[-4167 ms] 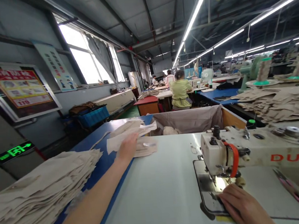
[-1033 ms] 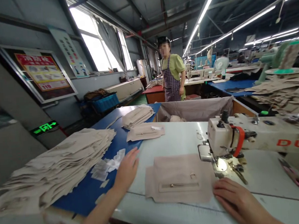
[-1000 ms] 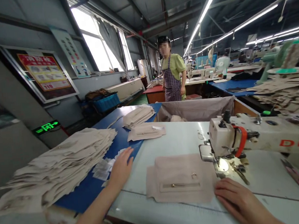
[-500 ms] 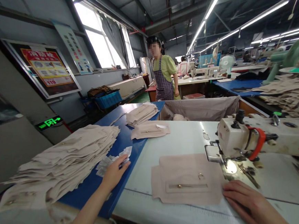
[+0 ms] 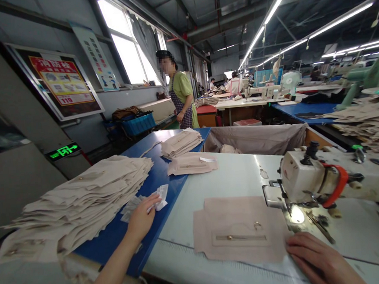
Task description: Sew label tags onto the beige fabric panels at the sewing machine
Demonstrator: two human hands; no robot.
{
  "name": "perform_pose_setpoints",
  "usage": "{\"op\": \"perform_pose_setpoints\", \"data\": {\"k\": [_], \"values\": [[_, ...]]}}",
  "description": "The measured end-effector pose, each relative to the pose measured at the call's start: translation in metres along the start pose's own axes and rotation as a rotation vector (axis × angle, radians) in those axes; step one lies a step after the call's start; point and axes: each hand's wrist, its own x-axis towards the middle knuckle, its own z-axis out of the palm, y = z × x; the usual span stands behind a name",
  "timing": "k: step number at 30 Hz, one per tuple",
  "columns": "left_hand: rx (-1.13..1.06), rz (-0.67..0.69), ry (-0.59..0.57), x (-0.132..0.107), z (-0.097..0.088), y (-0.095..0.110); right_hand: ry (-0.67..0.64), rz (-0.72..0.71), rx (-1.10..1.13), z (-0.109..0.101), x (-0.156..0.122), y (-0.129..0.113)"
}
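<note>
My left hand is over the blue tabletop, fingers curled and closed on a white label. More translucent white labels lie partly under it. A beige fabric panel with a zipper set into it and a small metal ring near the zipper lies flat on the pale table. My right hand rests at the panel's right edge, fingers extended together and touching it. Just beyond that hand stands a sewing machine, its lamp lit.
A tall stack of beige panels is at the left. Behind are a smaller stack and a single panel bearing a white label. A cloth-lined bin adjoins the table's far edge. A person in an apron stands beyond.
My left fingers have curled in around the labels, and the white one now stands out at the fingertips. The aproned person has moved left and turned. My right hand stays at the panel's edge.
</note>
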Motion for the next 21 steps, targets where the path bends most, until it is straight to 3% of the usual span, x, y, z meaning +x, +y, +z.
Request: {"op": "perform_pose_setpoints", "data": {"k": [6, 16, 21], "values": [[-0.011, -0.043, -0.062, -0.001, -0.001, 0.008, -0.008, -0.048, -0.043, 0.0, 0.002, 0.002], [0.039, 0.064, 0.005, -0.003, 0.005, 0.008, 0.005, -0.046, -0.026, -0.003, 0.004, -0.001], [0.042, 0.007, -0.027, -0.005, 0.003, 0.012, 0.005, -0.044, -0.013, -0.004, 0.006, -0.002]]}}
